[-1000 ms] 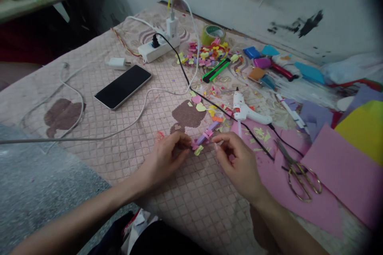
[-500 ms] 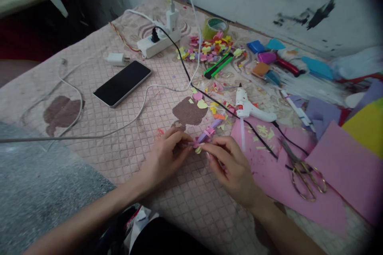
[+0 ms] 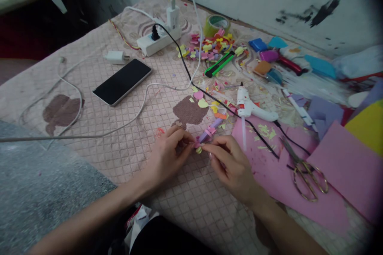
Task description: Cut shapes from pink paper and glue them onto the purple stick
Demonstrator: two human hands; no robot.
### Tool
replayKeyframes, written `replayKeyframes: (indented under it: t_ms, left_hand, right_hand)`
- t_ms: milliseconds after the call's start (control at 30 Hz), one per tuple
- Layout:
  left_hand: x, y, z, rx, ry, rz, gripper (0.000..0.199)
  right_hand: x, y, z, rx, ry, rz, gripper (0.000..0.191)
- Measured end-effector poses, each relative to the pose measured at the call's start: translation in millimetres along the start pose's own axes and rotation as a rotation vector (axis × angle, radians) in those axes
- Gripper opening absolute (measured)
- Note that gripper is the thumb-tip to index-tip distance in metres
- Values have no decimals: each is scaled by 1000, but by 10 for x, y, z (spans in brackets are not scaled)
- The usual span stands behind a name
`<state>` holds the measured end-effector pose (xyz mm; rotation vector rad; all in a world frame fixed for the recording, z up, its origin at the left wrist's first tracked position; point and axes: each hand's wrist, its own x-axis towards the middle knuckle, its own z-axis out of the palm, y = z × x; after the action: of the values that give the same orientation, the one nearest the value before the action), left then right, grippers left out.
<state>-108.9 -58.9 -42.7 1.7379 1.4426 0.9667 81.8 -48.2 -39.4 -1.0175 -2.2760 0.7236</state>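
Gently: featherweight handling, close in on the bench (image 3: 185, 207)

My right hand (image 3: 235, 163) is beside the purple strip (image 3: 206, 134), thumb and forefinger slightly parted; the forefinger reaches the trimmings, but I cannot tell whether those fingers grip anything. My left hand (image 3: 170, 151) has its fingers drawn nearly together, apparently pinching the strip's near end. A white glue gun (image 3: 245, 103) rests on the bench beyond my right hand. The strip slants away between my 2 hands, its far end by an orange scrap (image 3: 220, 116). It looks like foam or thick paper, so I judge it very light, soft and easily creased; I'd hold its bare sides. Smallest are the pink pieces (image 3: 210, 131) across it and a yellow-green piece (image 3: 199, 150) at my fingers: flimsy, probably best taken by their edges.
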Motion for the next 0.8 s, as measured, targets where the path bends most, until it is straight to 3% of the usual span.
replayKeyframes:
  t_ms: [800]
  left_hand:
    - [-20, -19, 1, 30, 10, 4, 7]
  right_hand:
    - [11, -1, 7, -11, 12, 0, 38]
